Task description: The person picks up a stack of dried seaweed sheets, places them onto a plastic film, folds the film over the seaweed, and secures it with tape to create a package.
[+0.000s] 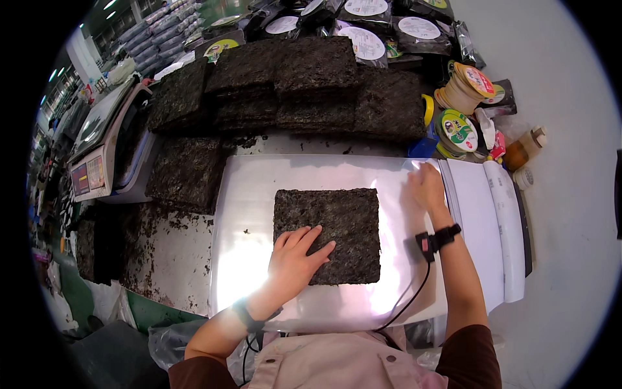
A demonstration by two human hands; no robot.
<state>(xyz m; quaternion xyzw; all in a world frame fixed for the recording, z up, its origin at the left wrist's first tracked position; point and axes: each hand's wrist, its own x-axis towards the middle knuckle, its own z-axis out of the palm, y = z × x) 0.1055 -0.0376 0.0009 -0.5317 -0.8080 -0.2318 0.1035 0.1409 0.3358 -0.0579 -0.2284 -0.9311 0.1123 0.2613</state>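
A square stack of dark dried seaweed sheets lies flat on a shiny clear plastic sheet in front of me. My left hand rests on the stack's lower left part, palm down with fingers spread. At the far right corner of the plastic, my right hand has its fingers curled together and seems to pinch the sheet's edge; the fingertips are partly hidden. Under and beside the plastic, a stack of white sheets shows along the right.
More seaweed stacks line the back, with black packages behind. A scale stands left, among crumbs. On the right are tape rolls, a brown bottle and a rolled white sheet. A cable hangs from my right wrist.
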